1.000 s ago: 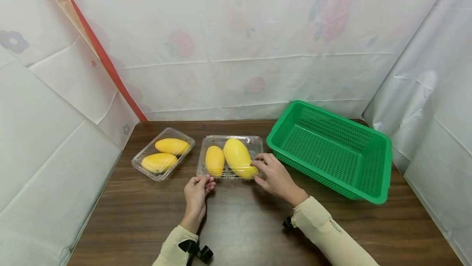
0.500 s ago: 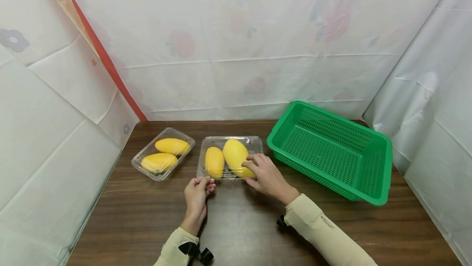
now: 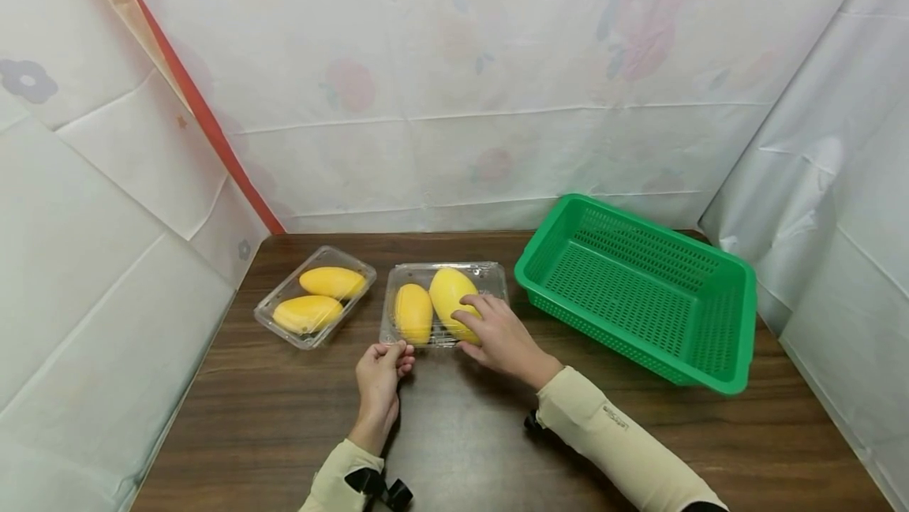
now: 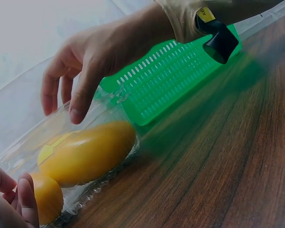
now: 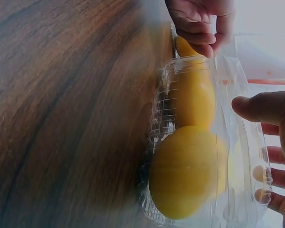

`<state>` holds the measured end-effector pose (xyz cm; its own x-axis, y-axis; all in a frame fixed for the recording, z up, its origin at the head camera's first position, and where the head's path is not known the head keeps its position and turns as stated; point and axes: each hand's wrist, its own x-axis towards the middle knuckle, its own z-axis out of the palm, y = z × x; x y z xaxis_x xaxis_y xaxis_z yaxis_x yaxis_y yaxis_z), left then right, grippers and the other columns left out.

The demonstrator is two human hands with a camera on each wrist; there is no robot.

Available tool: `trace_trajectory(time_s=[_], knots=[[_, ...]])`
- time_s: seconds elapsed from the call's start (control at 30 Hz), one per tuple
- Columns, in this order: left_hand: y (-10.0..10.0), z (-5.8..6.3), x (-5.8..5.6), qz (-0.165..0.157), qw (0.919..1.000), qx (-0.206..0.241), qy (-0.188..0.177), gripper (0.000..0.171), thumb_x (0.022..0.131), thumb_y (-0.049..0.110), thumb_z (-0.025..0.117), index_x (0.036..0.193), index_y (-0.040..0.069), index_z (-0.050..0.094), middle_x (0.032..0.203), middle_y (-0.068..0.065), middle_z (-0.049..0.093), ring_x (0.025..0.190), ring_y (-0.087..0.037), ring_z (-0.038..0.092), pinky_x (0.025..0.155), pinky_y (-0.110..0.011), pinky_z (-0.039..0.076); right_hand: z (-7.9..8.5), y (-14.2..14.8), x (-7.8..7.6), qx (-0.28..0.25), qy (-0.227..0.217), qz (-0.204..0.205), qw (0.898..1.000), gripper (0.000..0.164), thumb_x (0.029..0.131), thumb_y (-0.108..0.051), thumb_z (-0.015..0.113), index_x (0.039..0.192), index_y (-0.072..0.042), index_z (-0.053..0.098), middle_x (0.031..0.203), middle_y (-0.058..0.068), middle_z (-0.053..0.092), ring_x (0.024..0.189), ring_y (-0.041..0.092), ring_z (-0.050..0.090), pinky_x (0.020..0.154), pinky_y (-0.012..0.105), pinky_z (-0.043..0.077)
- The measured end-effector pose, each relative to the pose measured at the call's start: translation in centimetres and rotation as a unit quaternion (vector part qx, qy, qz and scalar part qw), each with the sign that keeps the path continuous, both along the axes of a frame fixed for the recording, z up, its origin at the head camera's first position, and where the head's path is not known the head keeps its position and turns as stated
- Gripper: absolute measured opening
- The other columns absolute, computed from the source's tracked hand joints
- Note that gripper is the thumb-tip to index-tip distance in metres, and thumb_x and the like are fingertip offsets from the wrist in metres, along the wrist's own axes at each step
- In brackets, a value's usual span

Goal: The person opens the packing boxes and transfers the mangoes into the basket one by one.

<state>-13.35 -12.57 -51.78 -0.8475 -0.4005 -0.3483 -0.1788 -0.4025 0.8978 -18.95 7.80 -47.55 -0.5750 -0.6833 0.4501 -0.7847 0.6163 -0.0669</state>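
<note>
A clear plastic clamshell box (image 3: pixel 491 280) lies at the middle of the table, its lid over two yellow mangoes. The smaller mango (image 3: pixel 412 308) is on the left, the larger mango (image 3: pixel 450 291) on the right. My left hand (image 3: pixel 377 382) pinches the box's near left corner between thumb and fingers. Over the box's right side hovers my right hand (image 3: pixel 506 343), fingers spread and gently bent, fingertips right at the lid. It partly hides the larger mango in the head view. In the right wrist view the thumb (image 5: pixel 259 107) shows beside the lid.
To the left stands a second clear box (image 3: pixel 270 303) with two yellow mangoes inside. A green perforated basket (image 3: pixel 632 346) sits at the right rear of the brown wooden table (image 3: pixel 454 449). Pale printed sheets (image 3: pixel 454 86) hang behind and at both sides.
My right hand has slid leftward across the box's lid, from its right edge over the larger mango. My left hand keeps its pinch on the corner.
</note>
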Motion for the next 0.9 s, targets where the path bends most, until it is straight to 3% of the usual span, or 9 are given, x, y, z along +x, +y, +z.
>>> trace_trajectory(time_s=[0.4, 0.7, 0.9], knots=[[0.0, 0.0, 0.1, -0.005, 0.9999, -0.004, -0.008, 0.02, 0.092, 0.0, 0.06, 0.082, 0.007, 0.044, 0.066, 0.004, 0.067, 0.053, -0.004, 0.06, 0.052, -0.017, 0.052, -0.5, -0.6, -0.3, 0.012, 0.04, 0.021, 0.999, 0.04, 0.076, -0.022, 0.081, 0.112, -0.015, 0.064, 0.122, 0.01, 0.061, 0.109, 0.027, 0.06, 0.093, 0.042, 0.053], [-0.1, 0.0, 0.1, -0.012, 0.9997, -0.017, -0.01, 0.019, 0.093, 0.001, 0.06, 0.081, 0.007, 0.047, 0.065, 0.006, 0.068, 0.05, -0.003, 0.058, 0.05, -0.017, 0.049, -0.2, -2.4, -0.5, 0.069, 0.105, 0.05, 0.991, 0.037, 0.08, -0.023, 0.075, 0.114, -0.013, 0.064, 0.114, 0.007, 0.063, 0.101, 0.024, 0.062, 0.088, 0.038, 0.054], [-0.2, -0.1, 0.2, -0.017, 0.9995, -0.025, -0.011, 0.018, 0.093, 0.002, 0.06, 0.08, 0.007, 0.048, 0.065, 0.006, 0.068, 0.05, -0.004, 0.057, 0.049, -0.016, 0.048, 0.2, -3.5, -0.6, 0.096, 0.108, 0.053, 0.988, 0.037, 0.084, -0.026, 0.071, 0.117, -0.013, 0.064, 0.116, 0.006, 0.064, 0.103, 0.022, 0.062, 0.09, 0.033, 0.054]])
